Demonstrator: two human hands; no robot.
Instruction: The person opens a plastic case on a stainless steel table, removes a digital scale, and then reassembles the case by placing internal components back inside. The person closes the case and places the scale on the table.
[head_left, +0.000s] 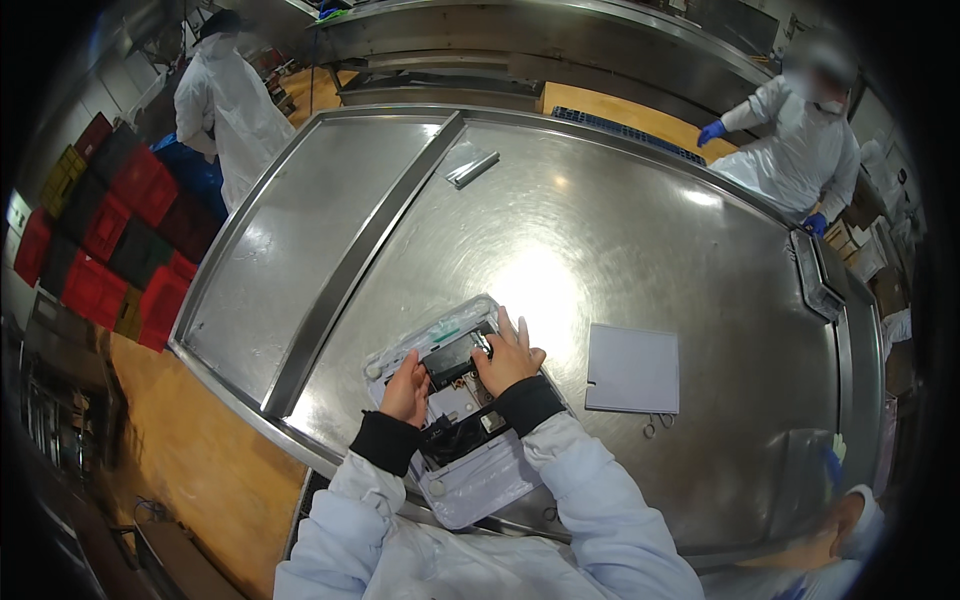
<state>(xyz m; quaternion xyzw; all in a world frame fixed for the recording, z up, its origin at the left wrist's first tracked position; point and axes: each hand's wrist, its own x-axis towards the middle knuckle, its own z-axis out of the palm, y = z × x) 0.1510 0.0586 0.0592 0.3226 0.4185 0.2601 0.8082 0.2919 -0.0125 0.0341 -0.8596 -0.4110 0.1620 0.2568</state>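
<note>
Both bare hands work at a dark block [452, 362] inside an open white case [485, 488]
The case lies slanted on the metal table [590, 190] near the person's body; the left hand [405, 390] meets the block's left end and the right hand [508, 358] its right end, though whether either truly grips cannot be told; handling it well likely means keeping the block level, pressing evenly from both ends, steadying the case against sliding and keeping the sleeve cuffs [528, 404] off the parts below
</note>
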